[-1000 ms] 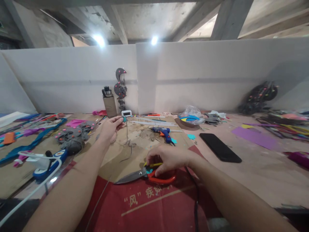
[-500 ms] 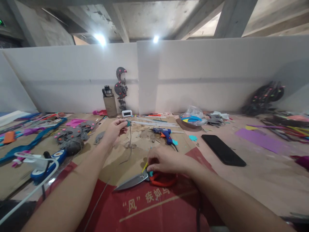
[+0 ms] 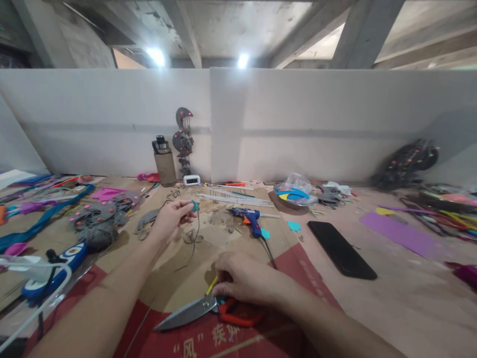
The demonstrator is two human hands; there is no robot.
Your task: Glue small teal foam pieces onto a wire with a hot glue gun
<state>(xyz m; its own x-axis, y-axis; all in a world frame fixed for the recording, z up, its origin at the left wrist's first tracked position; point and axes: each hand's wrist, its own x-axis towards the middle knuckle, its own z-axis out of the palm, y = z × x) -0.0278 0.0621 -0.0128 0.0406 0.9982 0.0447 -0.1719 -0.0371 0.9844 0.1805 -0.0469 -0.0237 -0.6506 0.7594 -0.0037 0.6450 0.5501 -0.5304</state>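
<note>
My left hand (image 3: 170, 219) is raised over the cardboard and pinches a small teal piece (image 3: 194, 205) from which a thin grey cord (image 3: 193, 238) hangs down to the table. My right hand (image 3: 244, 282) rests near the front edge, fingers curled over the orange handles of a pair of scissors (image 3: 203, 311). The steel blades point left and lie closed on the red cloth (image 3: 208, 343). A thin yellow strip (image 3: 212, 285) sticks out from under my right fingers.
A blue glue gun (image 3: 249, 219) lies beyond my right hand, its cord running toward me. A black phone (image 3: 341, 242) lies to the right. A bottle (image 3: 163, 161), a small white clock (image 3: 191, 180) and felt scraps line the white partition. A white cable and blue tool (image 3: 52, 266) sit left.
My left hand has lowered and come nearer with the teal piece and cord. My right hand has stayed on the scissors. The camera has tipped, shifting everything lower in view.
</note>
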